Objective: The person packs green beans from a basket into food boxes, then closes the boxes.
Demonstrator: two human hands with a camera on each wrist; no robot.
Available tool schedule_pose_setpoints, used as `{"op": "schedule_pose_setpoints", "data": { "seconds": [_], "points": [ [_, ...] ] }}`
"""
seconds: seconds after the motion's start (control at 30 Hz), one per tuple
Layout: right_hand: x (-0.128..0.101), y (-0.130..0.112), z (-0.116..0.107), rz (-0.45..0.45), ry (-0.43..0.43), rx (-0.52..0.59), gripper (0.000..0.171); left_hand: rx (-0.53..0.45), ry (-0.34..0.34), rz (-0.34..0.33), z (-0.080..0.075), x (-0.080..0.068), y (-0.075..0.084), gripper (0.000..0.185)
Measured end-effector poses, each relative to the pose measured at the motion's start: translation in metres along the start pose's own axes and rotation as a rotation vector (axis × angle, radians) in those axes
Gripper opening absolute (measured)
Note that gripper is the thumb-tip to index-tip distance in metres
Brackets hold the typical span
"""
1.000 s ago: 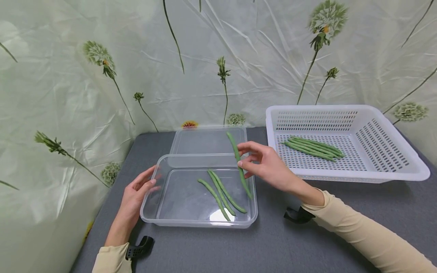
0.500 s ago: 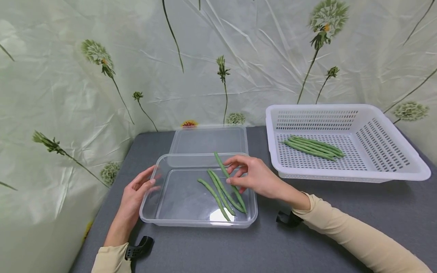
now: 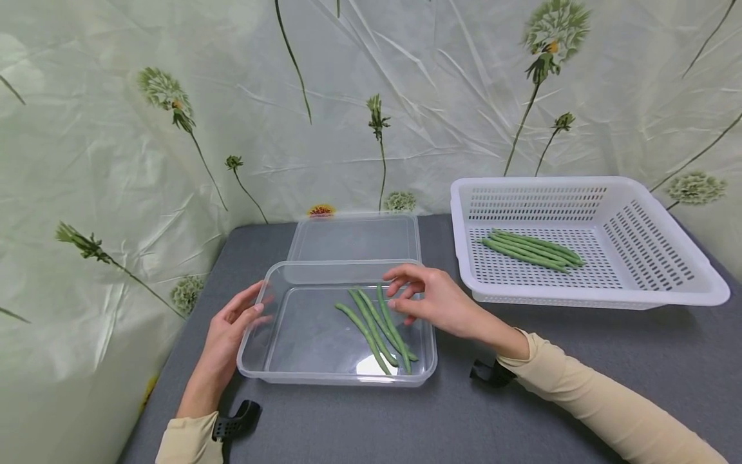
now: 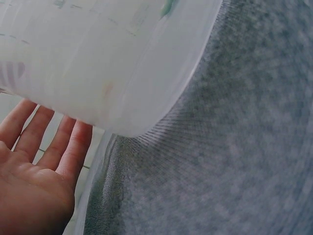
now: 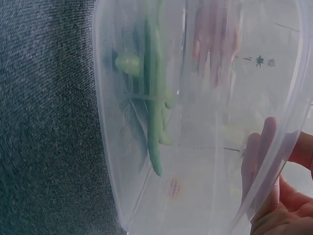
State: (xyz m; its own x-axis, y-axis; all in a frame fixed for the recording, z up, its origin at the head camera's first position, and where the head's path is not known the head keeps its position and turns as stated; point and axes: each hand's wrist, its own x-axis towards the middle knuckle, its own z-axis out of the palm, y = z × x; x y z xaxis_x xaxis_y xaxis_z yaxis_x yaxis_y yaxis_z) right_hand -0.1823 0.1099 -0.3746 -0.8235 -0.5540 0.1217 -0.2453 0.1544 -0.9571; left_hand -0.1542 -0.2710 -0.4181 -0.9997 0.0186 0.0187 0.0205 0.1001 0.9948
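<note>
Rests left grip (image 3: 232, 328), straight-fingered and grasping nothing, at the clear box's (image 3: 307, 335) left end; hangs right grip (image 3: 426, 293), loosely bent and apparently empty, at the right. Shows four green beans (image 3: 365, 332) inside the box, others (image 3: 530, 251) in the white basket (image 3: 585, 298).

My head view looks forward and down from above the worktop (image 3: 348, 425), far enough back to take in the whole box (image 3: 301, 341) and basket (image 3: 580, 296). My left wrist view sits close, tilted, facing the box's outside past the left grip (image 4: 41, 171). My right wrist view, also near and turned sideways, looks through the box's clear plastic. All three give me that box and some worktop in common.
</note>
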Motion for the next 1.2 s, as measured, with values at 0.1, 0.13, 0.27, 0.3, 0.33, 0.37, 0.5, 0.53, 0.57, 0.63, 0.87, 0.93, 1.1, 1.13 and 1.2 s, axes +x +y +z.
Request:
{"op": "schedule_pose_setpoints", "data": {
  "seconds": [0.1,0.13,0.27,0.3,0.33,0.37,0.5,0.53,0.57,0.63,0.87,0.93,1.1,1.13,1.2],
  "points": [
    [-0.001,0.0,-0.002,-0.008,-0.002,0.033,0.037,0.0,0.001,0.001,0.0,0.001,0.0,0.049],
    [-0.002,0.0,-0.002,-0.013,-0.003,0.046,0.036,0.0,0.001,0.003,0.0,0.001,0.0,0.049],
    [-0.006,-0.004,-0.003,-0.032,0.004,0.092,0.034,0.005,-0.002,0.01,0.0,0.002,0.0,0.049],
    [-0.007,-0.005,-0.004,-0.039,0.008,0.097,0.034,0.007,-0.002,0.01,0.0,0.002,0.001,0.049],
    [-0.009,-0.006,-0.004,-0.044,0.011,0.105,0.034,0.01,-0.003,0.007,0.0,0.002,0.001,0.049],
    [-0.011,-0.008,-0.005,-0.051,0.015,0.107,0.034,0.011,-0.002,0.005,0.0,0.002,0.001,0.049],
    [-0.017,-0.016,-0.013,-0.087,0.024,0.077,0.035,0.007,0.001,0.0,0.0,0.001,0.001,0.049],
    [-0.019,-0.018,-0.016,-0.096,0.026,0.064,0.035,0.002,0.0,0.001,0.0,0.001,0.001,0.049],
    [-0.021,-0.02,-0.019,-0.104,0.029,0.043,0.035,-0.002,-0.001,0.004,0.0,0.001,0.0,0.049],
    [-0.024,-0.023,-0.027,-0.112,0.036,0.008,0.035,-0.008,-0.005,0.01,0.001,0.001,0.0,0.049],
    [-0.038,-0.031,-0.058,-0.138,0.094,-0.062,0.039,-0.018,-0.001,0.003,0.001,0.002,0.001,0.048],
    [-0.043,-0.034,-0.069,-0.137,0.115,-0.083,0.041,-0.02,-0.003,-0.002,0.001,0.002,0.001,0.049],
    [-0.052,-0.045,-0.094,-0.105,0.131,-0.169,0.044,-0.034,0.0,0.0,0.001,0.0,0.0,0.049],
    [-0.053,-0.046,-0.099,-0.098,0.129,-0.202,0.045,-0.036,0.0,0.002,0.001,0.0,0.0,0.048],
    [-0.054,-0.049,-0.109,-0.097,0.114,-0.285,0.044,-0.04,-0.001,0.007,0.001,-0.001,0.0,0.048]
  ]
}}
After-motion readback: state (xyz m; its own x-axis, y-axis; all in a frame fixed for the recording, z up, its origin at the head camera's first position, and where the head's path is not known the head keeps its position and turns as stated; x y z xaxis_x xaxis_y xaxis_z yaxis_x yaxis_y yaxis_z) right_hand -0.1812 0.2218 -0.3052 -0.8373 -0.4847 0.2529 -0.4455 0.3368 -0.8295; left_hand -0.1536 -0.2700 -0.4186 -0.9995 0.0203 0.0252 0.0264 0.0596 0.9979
